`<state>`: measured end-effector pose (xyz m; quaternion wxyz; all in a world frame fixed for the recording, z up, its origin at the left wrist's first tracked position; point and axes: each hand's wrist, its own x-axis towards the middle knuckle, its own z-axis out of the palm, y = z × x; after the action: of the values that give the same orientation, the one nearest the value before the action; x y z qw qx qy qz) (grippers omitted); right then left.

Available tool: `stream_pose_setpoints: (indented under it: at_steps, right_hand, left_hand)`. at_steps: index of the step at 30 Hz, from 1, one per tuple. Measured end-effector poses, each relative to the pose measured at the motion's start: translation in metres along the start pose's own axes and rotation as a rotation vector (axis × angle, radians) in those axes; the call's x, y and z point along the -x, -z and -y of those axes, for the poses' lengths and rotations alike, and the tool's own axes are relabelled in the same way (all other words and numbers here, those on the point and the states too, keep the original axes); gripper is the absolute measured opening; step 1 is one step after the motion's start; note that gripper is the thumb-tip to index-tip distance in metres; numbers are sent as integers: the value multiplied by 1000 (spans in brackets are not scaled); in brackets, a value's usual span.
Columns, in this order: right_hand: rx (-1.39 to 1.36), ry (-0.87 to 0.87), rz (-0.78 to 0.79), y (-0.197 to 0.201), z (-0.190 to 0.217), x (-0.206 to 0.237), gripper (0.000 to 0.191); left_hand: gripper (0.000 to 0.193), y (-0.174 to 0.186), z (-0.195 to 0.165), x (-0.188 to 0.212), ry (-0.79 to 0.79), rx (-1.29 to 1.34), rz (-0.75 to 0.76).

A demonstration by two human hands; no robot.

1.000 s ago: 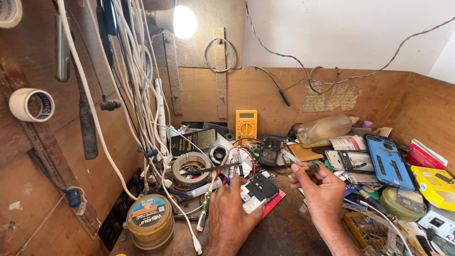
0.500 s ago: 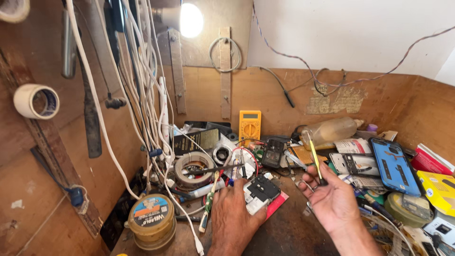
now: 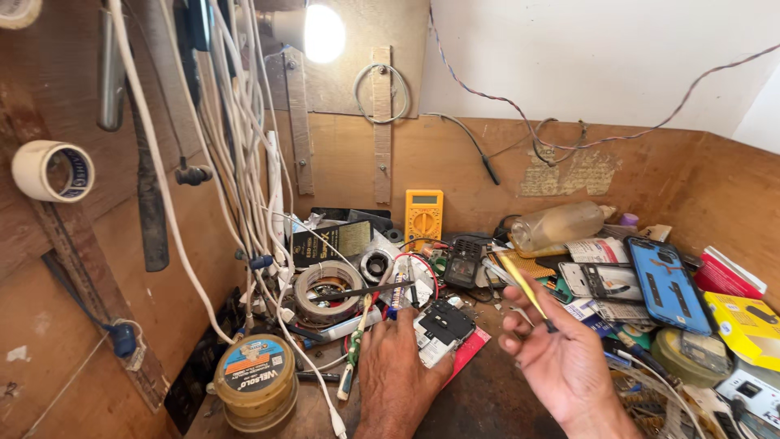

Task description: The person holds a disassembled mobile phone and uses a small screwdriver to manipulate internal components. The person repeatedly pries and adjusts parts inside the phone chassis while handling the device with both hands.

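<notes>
Head view: the left hand (image 3: 398,370) presses flat on a small black-and-white circuit module (image 3: 439,327); just right, the right hand (image 3: 561,358) pinches a slim yellow-handled tool (image 3: 526,294), angled up-left.

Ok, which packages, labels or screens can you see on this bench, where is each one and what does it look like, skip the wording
Yellow digital multimeter: upright against the back wall, small grey screen.
Round brass-coloured tin: front left, blue and orange label on its lid.
Flat yellow box: right edge, rectangular.
Red and white packet: right edge, behind the yellow box.
Black card with pale print: left of the multimeter, leaning.
Worn paper label: stuck on the wooden back wall, faded tan.
</notes>
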<state>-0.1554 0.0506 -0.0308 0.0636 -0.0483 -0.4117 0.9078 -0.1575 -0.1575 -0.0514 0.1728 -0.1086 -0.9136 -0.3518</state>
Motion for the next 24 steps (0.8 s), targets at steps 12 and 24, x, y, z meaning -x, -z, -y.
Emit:
stream_pose_setpoints:
  at_steps: [12,24]
  right_hand:
    - [408,31,33,34,-21,-15,30]
    - [1674,128,-170,16,-32,7,28]
  left_hand:
    - [68,-3,3,-3,11,-2,59]
    - [64,-4,3,-2,-20,11,37]
